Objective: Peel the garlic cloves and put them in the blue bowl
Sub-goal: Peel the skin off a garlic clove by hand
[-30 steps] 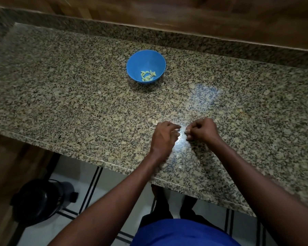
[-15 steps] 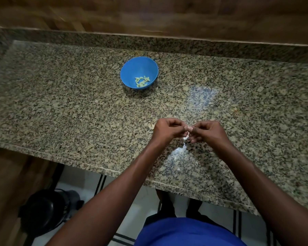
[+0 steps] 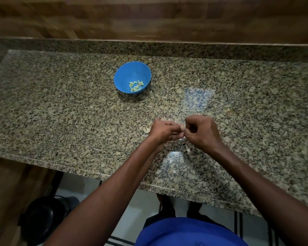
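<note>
The blue bowl [image 3: 132,77] stands on the granite counter [image 3: 60,112], far and left of my hands, with several peeled garlic cloves [image 3: 135,86] in its bottom. My left hand [image 3: 163,131] and my right hand [image 3: 202,133] meet just above the counter near its front edge. Both pinch one garlic clove [image 3: 182,129] between their fingertips; it is mostly hidden by my fingers. A pale strip of skin [image 3: 183,138] hangs below the fingertips.
Loose garlic skins [image 3: 146,130] lie on the counter left of my left hand, and more bits [image 3: 187,148] lie below my right hand. A wooden wall rises behind the counter. A black bin [image 3: 41,217] stands on the floor at lower left.
My hands have lifted slightly off the counter and come together on the clove. The camera has tilted, so the bowl sits lower in view.
</note>
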{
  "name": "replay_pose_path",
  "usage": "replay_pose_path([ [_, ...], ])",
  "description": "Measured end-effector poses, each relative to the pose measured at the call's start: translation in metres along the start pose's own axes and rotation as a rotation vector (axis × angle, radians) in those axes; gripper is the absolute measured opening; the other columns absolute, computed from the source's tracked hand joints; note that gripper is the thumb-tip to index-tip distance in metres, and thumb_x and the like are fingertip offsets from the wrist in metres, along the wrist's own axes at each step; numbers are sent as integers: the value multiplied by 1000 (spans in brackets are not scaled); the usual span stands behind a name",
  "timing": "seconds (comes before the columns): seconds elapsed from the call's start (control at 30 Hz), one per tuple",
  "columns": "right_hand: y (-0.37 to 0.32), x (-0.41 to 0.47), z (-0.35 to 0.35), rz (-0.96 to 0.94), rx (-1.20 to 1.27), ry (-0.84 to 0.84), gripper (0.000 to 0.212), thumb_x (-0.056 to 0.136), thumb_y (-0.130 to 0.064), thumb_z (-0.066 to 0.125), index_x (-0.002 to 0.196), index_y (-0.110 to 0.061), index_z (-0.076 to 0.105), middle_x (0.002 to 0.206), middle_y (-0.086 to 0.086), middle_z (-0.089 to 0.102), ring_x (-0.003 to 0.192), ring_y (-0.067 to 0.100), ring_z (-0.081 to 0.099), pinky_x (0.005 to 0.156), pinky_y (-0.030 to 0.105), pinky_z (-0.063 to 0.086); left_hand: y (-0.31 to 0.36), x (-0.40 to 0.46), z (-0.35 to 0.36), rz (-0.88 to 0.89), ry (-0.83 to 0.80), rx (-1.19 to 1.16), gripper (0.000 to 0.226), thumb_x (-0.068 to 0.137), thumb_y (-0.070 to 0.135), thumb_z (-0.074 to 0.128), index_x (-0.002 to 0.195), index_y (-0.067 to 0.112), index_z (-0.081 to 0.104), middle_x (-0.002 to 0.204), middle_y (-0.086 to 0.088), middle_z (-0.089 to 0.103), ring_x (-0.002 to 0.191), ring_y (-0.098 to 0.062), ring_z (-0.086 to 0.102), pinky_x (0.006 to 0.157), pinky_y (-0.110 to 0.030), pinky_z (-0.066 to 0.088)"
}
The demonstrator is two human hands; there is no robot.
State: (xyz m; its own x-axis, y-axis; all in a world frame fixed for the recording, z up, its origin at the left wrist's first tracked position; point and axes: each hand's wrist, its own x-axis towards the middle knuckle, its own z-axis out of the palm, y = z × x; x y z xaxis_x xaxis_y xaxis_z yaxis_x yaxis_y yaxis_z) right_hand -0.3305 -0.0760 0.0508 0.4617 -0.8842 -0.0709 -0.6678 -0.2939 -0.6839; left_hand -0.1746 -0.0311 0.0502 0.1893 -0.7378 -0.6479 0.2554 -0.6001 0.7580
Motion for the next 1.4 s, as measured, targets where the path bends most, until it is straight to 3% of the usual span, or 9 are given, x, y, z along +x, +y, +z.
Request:
replay_pose_path([
  [0.1, 1, -4, 6, -88, -86, 45, 28, 86, -5, 73, 68, -15, 54, 67, -6, 50, 61, 13, 50, 55, 23, 43, -1, 0, 6, -13, 71, 32, 7, 88, -6, 72, 83, -2, 68, 84, -13, 73, 67, -18, 73, 70, -26, 62],
  [0.17, 3, -4, 5, -45, -46, 53, 30, 86, -6, 73, 67, -16, 52, 65, -6, 50, 58, 10, 46, 53, 21, 38, -2, -2, 11, 37, 124, 63, 4, 88, -5, 73, 88, -4, 70, 88, -16, 74, 72, -19, 74, 71, -27, 63],
  [0.33, 3, 10, -20, 416, 669, -160, 18, 93, -1, 60, 75, -6, 61, 67, 6, 59, 56, 13, 50, 46, 19, 41, -9, -5, 12, 391, 63, 190, 8, 89, 7, 77, 97, 5, 75, 89, -9, 77, 86, -23, 76, 83, -39, 64],
  [0.5, 5, 15, -28, 629, 977, -293, 14, 92, -2, 51, 81, -5, 59, 69, 4, 59, 53, 10, 49, 43, 17, 40, -5, -8, 8, 455, -9, 177, 11, 88, 8, 79, 98, 4, 76, 92, -10, 77, 87, -20, 74, 86, -38, 63],
  [0.67, 8, 14, -30, 541, 892, -305, 13, 93, -1, 54, 92, 5, 65, 76, 11, 64, 58, 13, 57, 49, 20, 47, -4, -8, 6, 382, -77, 90, 20, 87, 4, 79, 104, -5, 74, 101, -20, 75, 92, -22, 73, 87, -34, 61],
  [0.8, 11, 13, -33, 464, 833, -275, 18, 96, -1, 56, 102, 13, 66, 82, 16, 68, 64, 18, 62, 53, 22, 53, -1, -6, 5, 386, -61, 96, 24, 83, 6, 83, 105, 0, 74, 102, -21, 74, 92, -23, 72, 88, -38, 61],
  [1.07, 9, 5, -33, 456, 885, -222, 6, 91, -2, 70, 92, 4, 70, 81, 14, 73, 64, 17, 65, 59, 22, 57, 3, -9, 2, 435, -82, 154, 17, 84, 7, 83, 99, 6, 77, 92, -6, 77, 88, -16, 73, 85, -35, 62],
  [1.4, 1, 3, -33, 565, 989, -201, 5, 88, 4, 65, 84, 1, 67, 79, 12, 70, 64, 15, 64, 60, 20, 57, -1, -13, 0, 471, -91, 185, 19, 86, 7, 81, 105, 3, 77, 98, -11, 78, 95, -26, 74, 87, -38, 62],
])
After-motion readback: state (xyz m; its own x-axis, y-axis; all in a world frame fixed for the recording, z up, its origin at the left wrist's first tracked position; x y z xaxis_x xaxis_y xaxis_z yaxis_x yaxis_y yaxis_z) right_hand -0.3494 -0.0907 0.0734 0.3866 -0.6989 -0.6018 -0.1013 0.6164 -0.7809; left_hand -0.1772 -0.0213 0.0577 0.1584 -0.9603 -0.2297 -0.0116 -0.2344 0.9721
